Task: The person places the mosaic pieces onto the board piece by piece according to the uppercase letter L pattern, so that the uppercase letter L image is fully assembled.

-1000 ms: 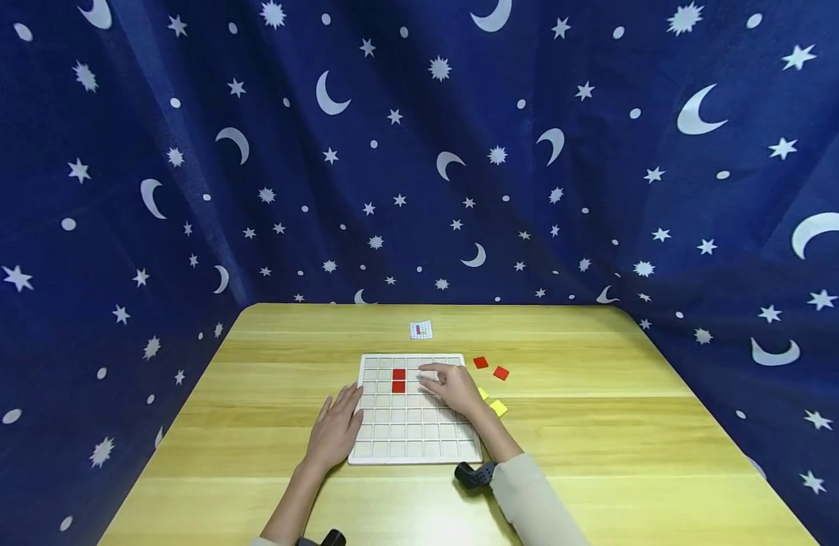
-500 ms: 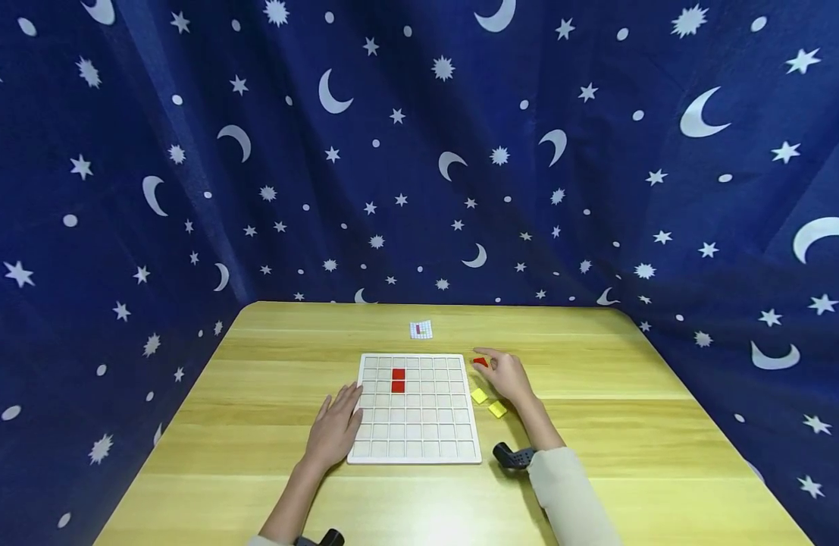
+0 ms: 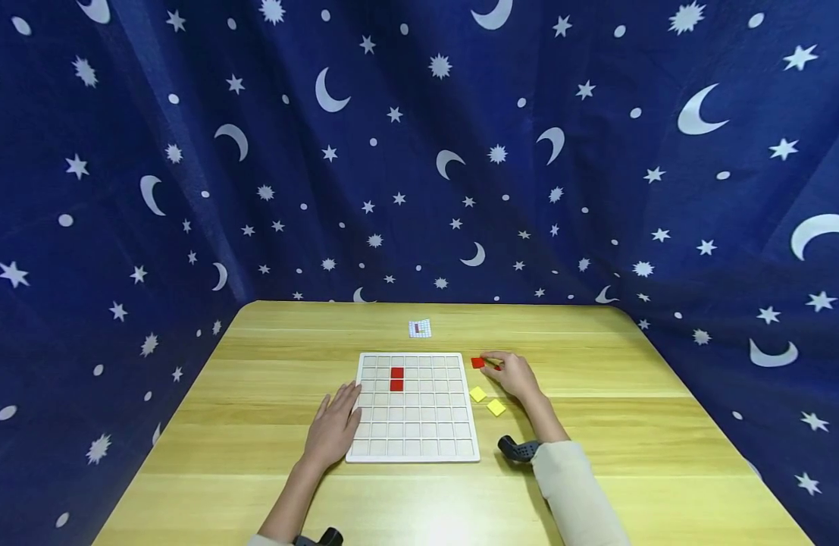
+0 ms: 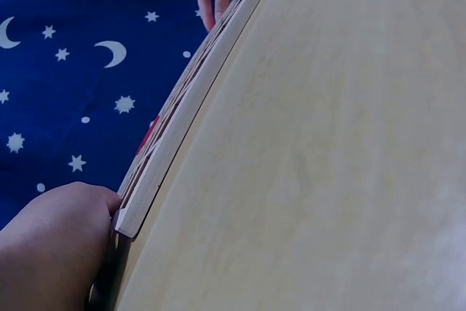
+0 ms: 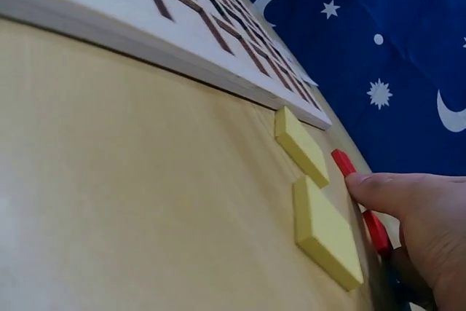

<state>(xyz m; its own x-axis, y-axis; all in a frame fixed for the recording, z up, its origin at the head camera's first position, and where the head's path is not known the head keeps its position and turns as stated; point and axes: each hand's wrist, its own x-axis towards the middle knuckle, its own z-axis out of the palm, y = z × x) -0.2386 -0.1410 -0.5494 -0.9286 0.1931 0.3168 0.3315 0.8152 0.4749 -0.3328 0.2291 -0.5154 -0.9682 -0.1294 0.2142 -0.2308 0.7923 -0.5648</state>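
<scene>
My left hand (image 3: 333, 428) lies with fingers extended along the left edge of a white grid board (image 3: 419, 447). Two red square tiles (image 3: 396, 379) fill neighbouring cells, one above the other, in the upper part of the board. Right of the board, my right hand (image 3: 518, 375) is low over the table, thumb and forefinger apart. A red tile (image 3: 477, 363) lies just beyond its fingertips. Another red tile (image 5: 376, 233) shows under the thumb in the right wrist view, partly hidden by the hand. Nearer lie two yellow tiles (image 3: 496, 408), close together.
A small card (image 3: 420, 328) printed with a grid and coloured squares lies behind the board. The wooden table (image 3: 255, 394) ends at a dark blue curtain (image 3: 419, 167) with moons and stars. A black device (image 3: 518, 449) is strapped to the right wrist.
My right hand has moved from over the board to the red tiles on the right, then shifted slightly further right. The left hand stays in place.
</scene>
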